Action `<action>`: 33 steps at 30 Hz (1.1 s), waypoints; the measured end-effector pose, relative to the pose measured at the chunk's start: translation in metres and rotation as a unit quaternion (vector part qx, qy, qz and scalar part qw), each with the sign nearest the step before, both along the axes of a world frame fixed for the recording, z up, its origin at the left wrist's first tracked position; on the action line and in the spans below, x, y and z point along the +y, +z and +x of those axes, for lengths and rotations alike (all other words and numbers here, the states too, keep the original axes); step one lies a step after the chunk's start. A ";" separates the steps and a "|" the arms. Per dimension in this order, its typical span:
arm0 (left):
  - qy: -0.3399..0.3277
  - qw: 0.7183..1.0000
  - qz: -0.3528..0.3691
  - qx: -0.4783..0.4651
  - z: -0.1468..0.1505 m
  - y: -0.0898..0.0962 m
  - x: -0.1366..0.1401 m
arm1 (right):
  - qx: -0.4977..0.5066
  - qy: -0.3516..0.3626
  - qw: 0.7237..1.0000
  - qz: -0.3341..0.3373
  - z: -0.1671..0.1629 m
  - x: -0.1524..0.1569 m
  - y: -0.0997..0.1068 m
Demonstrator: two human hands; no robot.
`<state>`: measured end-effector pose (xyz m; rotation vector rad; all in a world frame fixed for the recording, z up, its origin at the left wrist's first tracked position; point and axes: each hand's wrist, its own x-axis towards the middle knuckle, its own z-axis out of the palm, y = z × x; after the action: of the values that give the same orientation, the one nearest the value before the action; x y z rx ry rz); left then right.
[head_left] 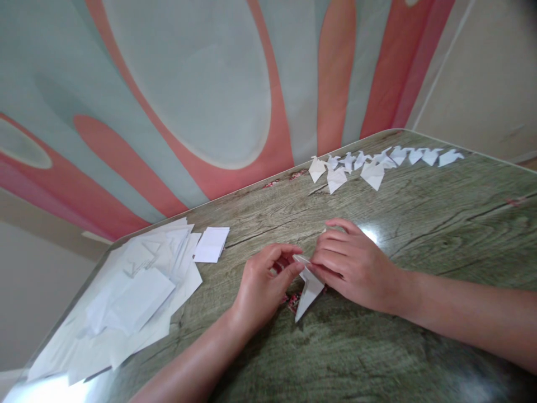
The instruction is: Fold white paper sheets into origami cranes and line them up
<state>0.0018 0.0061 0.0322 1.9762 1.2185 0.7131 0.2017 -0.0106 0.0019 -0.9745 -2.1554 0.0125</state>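
A partly folded piece of white paper (311, 288) is held between my two hands over the wooden table, one long point slanting down toward me. My left hand (268, 280) pinches its upper left corner between thumb and fingers. From the other side, my right hand (352, 260) grips the upper right part, its fingers bent and close together. Fingers of both hands cover the top of the folded paper, so the folds there are hidden.
Several folded white paper birds (372, 174) line the table's back right. Loose white sheets (138, 302) are heaped on the left, with a small stack of folded paper (212, 244) beside them. A painted wall (188, 84) rises along the back edge of the wood-grain table (260, 224).
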 end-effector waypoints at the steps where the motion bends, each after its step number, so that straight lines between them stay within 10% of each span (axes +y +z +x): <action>1: 0.002 1.000 -0.025 -0.014 0.000 -0.002 0.001 | 0.002 0.000 1.000 0.000 0.000 0.000 0.000; 6: 0.028 0.990 -0.114 -0.081 -0.001 -0.011 0.006 | 0.012 -0.012 1.000 0.003 0.000 0.001 0.001; 20: 0.012 0.998 0.063 -0.023 0.005 -0.008 -0.006 | 0.015 -0.015 1.000 -0.001 -0.001 -0.002 0.003; 33: 0.028 0.996 -0.027 -0.081 0.005 -0.013 -0.004 | -0.014 -0.003 1.000 0.005 -0.001 -0.004 0.002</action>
<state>0.0064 0.0016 0.0189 1.8096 1.1872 0.8424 0.2004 -0.0146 0.0044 -0.9812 -2.1764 -0.0164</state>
